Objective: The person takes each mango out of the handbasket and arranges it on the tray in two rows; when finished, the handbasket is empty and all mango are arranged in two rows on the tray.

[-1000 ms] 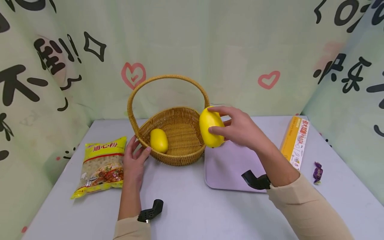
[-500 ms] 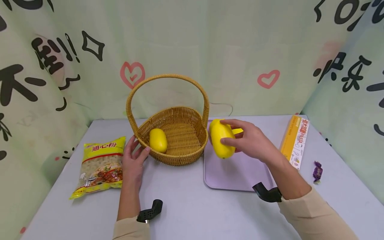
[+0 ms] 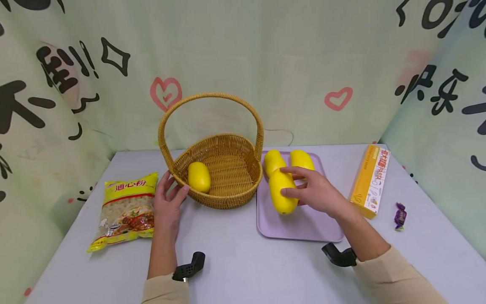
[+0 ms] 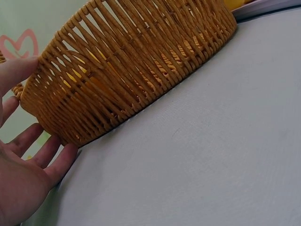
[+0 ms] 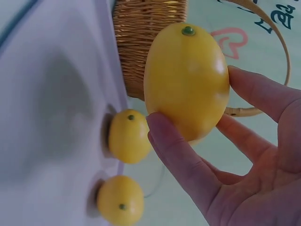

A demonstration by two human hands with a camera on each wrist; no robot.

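Note:
My right hand [image 3: 315, 190] pinches a smooth yellow oval fruit [image 3: 282, 192] between thumb and fingers. In the right wrist view this fruit [image 5: 186, 80] shows a green stem nub. It is held over a lilac tray [image 3: 303, 226], where two similar fruits lie at the back, one on the left [image 3: 274, 160] and one on the right [image 3: 301, 159]. A wicker basket [image 3: 235, 196] with a tall handle stands to the left, with one yellow fruit [image 3: 199, 177] inside. My left hand [image 3: 167, 207] rests on the basket's left side, its thumb at the rim and its other fingers extended along the outer wall.
A yellow bag of macaroni [image 3: 127, 211] lies beside my left hand. On the right are a pasta box [image 3: 370, 181] and a purple wrapped candy [image 3: 400, 216]. A printed curtain [image 3: 243, 55] hangs behind the white table [image 3: 235, 253].
My right hand has carried the yellow fruit from the basket's right rim rightward and nearer, over the tray. Two fruits on the tray now show more fully. The left hand stays at the basket.

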